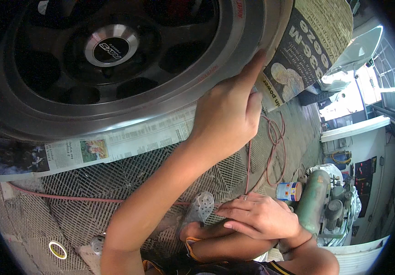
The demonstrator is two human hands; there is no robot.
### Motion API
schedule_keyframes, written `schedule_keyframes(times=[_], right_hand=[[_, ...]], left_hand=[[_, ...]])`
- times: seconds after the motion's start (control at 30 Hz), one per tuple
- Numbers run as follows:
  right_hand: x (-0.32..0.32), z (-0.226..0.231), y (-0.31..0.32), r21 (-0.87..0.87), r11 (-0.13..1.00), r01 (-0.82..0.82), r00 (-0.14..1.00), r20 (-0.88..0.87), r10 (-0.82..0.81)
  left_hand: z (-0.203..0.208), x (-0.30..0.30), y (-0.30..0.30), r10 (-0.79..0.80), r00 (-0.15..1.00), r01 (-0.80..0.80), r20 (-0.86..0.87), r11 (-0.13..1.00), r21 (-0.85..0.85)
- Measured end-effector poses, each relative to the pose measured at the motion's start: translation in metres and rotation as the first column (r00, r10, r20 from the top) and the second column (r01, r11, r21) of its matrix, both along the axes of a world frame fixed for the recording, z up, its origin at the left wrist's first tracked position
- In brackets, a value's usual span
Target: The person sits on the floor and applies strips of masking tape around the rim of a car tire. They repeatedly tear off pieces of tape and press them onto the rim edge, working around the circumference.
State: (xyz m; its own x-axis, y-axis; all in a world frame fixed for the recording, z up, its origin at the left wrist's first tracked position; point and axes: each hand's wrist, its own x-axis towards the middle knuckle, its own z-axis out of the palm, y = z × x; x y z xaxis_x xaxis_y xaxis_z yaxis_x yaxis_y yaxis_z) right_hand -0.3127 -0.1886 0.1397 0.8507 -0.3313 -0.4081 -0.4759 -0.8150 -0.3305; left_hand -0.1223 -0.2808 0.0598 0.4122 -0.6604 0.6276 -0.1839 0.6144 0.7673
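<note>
A large wheel (174, 87) with dark spokes and a grey outer lip fills the upper left. Its round silver centre cap (110, 48) is black in the middle. My left hand (227, 112) reaches up to the lip's right side, index finger stretched out and thumb apart; its other fingers are mostly hidden. That fingertip lies at the border between the lip and the newspaper (314, 46) at upper right. More newspaper (138, 140) runs along the wheel's underside. My right hand (264, 215), with a ring on one finger, rests flat on my bent leg (225, 252) and holds nothing.
A reddish hose (69, 197) crosses the patterned floor (128, 178) and loops at the right. A paint can (289, 191), a green cylinder (314, 199) and machinery (337, 208) stand at right. A tape roll (58, 250) lies lower left.
</note>
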Motion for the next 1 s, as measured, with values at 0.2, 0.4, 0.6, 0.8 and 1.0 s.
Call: schedule_keyframes(times=[0.2,0.4,0.6,0.8,1.0], right_hand=[[-0.002,0.006,0.008,-0.027,0.999,0.035,0.996,-0.081,-0.037],[-0.015,0.002,0.006,-0.014,1.0,0.027,1.0,0.003,-0.027],[-0.01,0.037,-0.028,0.074,0.983,0.166,0.929,0.323,-0.181],[0.015,0.043,-0.042,-0.004,0.945,0.326,0.851,0.437,-0.291],[0.044,0.022,-0.042,-0.07,0.994,0.086,0.929,0.366,-0.055]], left_hand=[[-0.038,-0.025,-0.023,0.198,0.961,-0.199,0.195,0.98,-0.015],[-0.072,-0.028,0.01,-0.119,0.986,0.042,0.121,0.863,0.504],[-0.096,0.03,0.09,-0.318,0.787,0.077,0.529,0.901,0.427],[-0.096,0.192,0.323,-0.937,0.18,-0.468,0.298,0.184,0.864],[-0.147,0.258,0.556,-0.269,0.74,-0.672,0.616,-0.276,0.687]])
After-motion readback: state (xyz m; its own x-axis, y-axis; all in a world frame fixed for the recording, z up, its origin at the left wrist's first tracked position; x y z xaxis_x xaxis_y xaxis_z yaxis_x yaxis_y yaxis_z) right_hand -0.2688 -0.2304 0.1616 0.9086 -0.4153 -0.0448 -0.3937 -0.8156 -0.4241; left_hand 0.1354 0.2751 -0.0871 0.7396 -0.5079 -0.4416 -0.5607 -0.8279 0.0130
